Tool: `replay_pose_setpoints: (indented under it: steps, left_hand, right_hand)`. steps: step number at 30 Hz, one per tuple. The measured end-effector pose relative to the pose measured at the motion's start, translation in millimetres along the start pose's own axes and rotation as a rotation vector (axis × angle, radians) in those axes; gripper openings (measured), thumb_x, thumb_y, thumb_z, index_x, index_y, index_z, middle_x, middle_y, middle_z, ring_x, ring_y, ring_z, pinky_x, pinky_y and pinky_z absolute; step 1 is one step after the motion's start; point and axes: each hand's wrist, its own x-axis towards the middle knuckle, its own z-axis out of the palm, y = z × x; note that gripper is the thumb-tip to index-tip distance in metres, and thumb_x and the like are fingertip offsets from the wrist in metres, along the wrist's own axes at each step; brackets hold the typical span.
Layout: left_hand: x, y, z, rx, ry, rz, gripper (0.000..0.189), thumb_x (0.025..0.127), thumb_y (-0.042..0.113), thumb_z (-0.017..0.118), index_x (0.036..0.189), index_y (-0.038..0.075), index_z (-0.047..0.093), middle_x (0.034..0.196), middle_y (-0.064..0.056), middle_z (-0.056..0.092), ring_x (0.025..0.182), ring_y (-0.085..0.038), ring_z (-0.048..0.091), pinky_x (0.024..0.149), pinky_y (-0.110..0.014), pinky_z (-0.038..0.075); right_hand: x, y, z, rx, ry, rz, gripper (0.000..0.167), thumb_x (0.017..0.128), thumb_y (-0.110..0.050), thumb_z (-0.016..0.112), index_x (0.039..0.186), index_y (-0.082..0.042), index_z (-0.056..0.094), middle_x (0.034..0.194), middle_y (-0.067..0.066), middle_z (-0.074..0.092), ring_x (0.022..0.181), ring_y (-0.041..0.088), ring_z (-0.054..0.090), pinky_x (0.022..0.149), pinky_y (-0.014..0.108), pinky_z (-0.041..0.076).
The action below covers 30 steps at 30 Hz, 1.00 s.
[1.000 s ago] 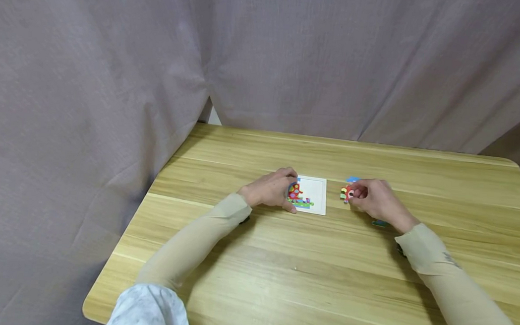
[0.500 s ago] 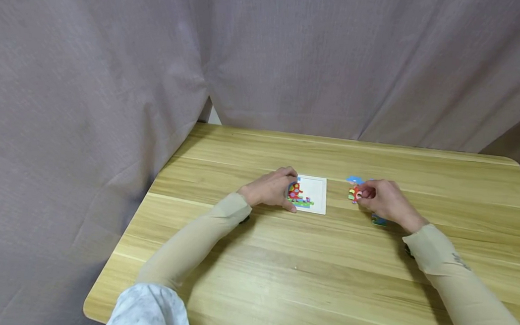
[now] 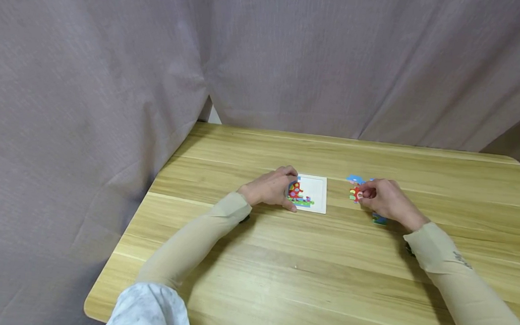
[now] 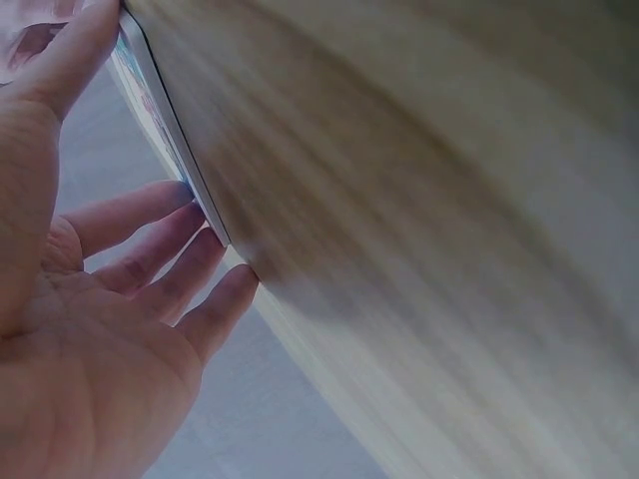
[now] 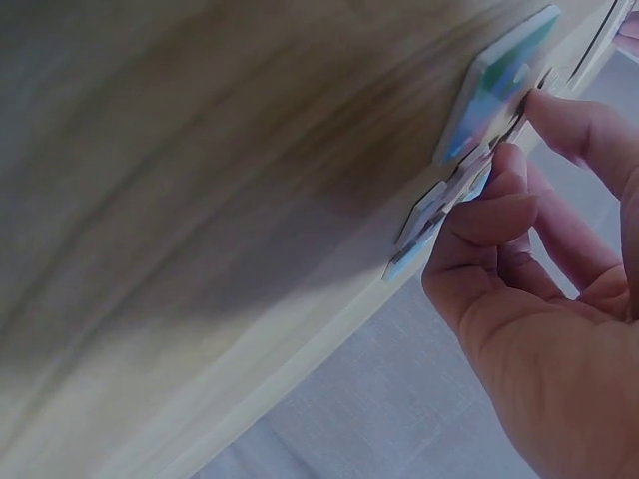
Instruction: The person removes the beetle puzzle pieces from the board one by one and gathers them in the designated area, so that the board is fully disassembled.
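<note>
In the head view a white jigsaw tray (image 3: 316,192) lies on the table, with joined pieces (image 3: 296,192) showing a red spotted picture in its left part. My left hand (image 3: 273,187) holds the tray at its left side, thumb at the near edge and fingers at the far one; the palm hides that corner. To the right, my right hand (image 3: 385,200) pinches a red jigsaw piece (image 3: 354,194) with yellow and green marks between thumb and forefinger, low over the table. Blue pieces (image 3: 354,179) lie just beyond it. A green-blue piece (image 5: 494,85) shows large in the right wrist view.
The wooden table (image 3: 275,278) reaches well past both hands on every side. A grey curtain (image 3: 293,60) hangs along its far and left edges. Another green-blue piece (image 3: 379,219) lies close below the right wrist.
My right hand has shifted a little to the right with the red jigsaw piece, uncovering more of the blue pieces. My left hand stays at the tray.
</note>
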Motion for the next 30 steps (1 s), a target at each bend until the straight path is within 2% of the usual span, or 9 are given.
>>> replay_pose_setpoints:
  steps: [9,18,24,30]
  left_hand:
    - [1.2,-0.7,0.5,0.003,0.004,0.010,0.089,0.086,0.056,0.090,0.152,0.005,0.060,0.166,-0.006,0.046,0.150,-0.025,0.049,0.116,-0.031,0.052]
    - [-0.6,0.3,1.6,-0.003,-0.013,0.000,0.086,0.086,0.056,0.090,0.150,0.007,0.062,0.166,-0.006,0.046,0.150,-0.024,0.049,0.116,-0.030,0.052]
    - [-0.5,-1.2,2.2,-0.007,0.003,0.011,0.086,0.086,0.055,0.090,0.150,0.005,0.062,0.166,-0.007,0.047,0.150,-0.025,0.049,0.116,-0.032,0.052]
    - [-0.9,0.0,-0.1,-0.008,-0.003,0.008,0.088,0.087,0.056,0.089,0.153,0.005,0.060,0.166,-0.007,0.046,0.150,-0.025,0.048,0.117,-0.032,0.052]
  right_hand:
    - [0.3,-2,-3,-0.013,-0.031,0.023,0.024,0.093,-0.007,0.079,0.113,0.008,0.078,0.088,0.007,0.070,0.080,0.014,0.056,0.068,0.021,0.044]
    - [-3.1,-12,-3,0.014,-0.015,0.040,0.031,0.097,-0.009,0.078,0.121,0.010,0.076,0.092,0.010,0.073,0.078,0.012,0.059,0.067,0.020,0.047]
    - [-0.1,-30,0,0.024,-0.025,0.008,0.039,0.098,-0.011,0.079,0.128,0.013,0.072,0.096,0.012,0.074,0.082,0.016,0.060,0.068,0.021,0.048]
    - [4.3,-44,11,0.032,-0.034,-0.052,0.037,0.096,-0.012,0.082,0.123,0.012,0.074,0.096,0.013,0.075,0.085,0.017,0.064,0.070,0.022,0.050]
